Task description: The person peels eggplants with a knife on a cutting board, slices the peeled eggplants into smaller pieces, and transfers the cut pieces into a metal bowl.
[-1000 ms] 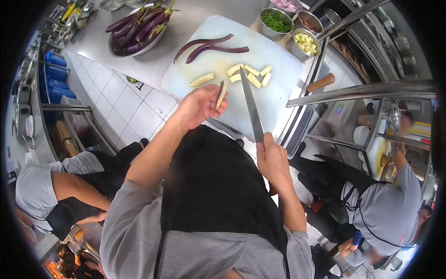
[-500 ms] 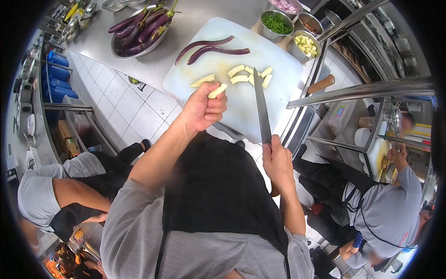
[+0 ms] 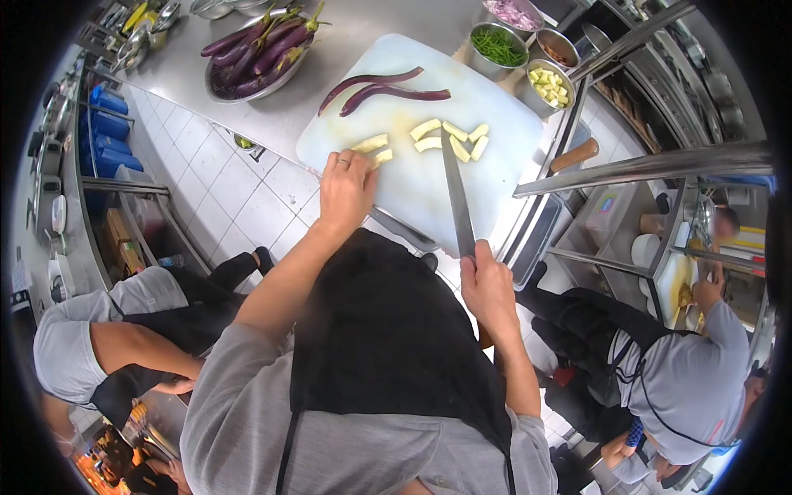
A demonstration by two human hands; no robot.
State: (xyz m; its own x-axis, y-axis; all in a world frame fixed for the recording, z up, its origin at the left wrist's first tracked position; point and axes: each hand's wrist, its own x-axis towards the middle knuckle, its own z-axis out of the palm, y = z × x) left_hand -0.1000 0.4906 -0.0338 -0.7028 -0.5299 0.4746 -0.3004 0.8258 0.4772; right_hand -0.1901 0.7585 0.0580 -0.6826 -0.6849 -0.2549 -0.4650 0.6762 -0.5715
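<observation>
My right hand (image 3: 488, 285) grips the handle of a long kitchen knife (image 3: 459, 194), its blade pointing away from me over the white cutting board (image 3: 495, 186). The tip lies among several pale cut vegetable pieces (image 3: 426, 129). Back upward, my left hand (image 3: 346, 194) is low at the board's near left edge, fingers closed over the end of a pale vegetable piece (image 3: 383, 157). Another pale strip (image 3: 371, 143) lies just beyond its fingertips. Farther up the board are two long purple eggplant strips (image 3: 396, 97). My left fingertips are partly hidden.
A metal colander (image 3: 280, 80) of whole eggplants (image 3: 268, 45) stands left of the board. At right are metal bowls of chopped greens (image 3: 498, 45), pale cubes (image 3: 548, 88) and sliced onion (image 3: 513, 11). A steel rail (image 3: 643, 169) crosses nearby. Co-workers stand left (image 3: 70, 355) and right (image 3: 685, 388).
My left hand has come down from above the board, turned palm down, and brought the pale piece to the surface. The knife has shifted slightly left, staying in my right hand.
</observation>
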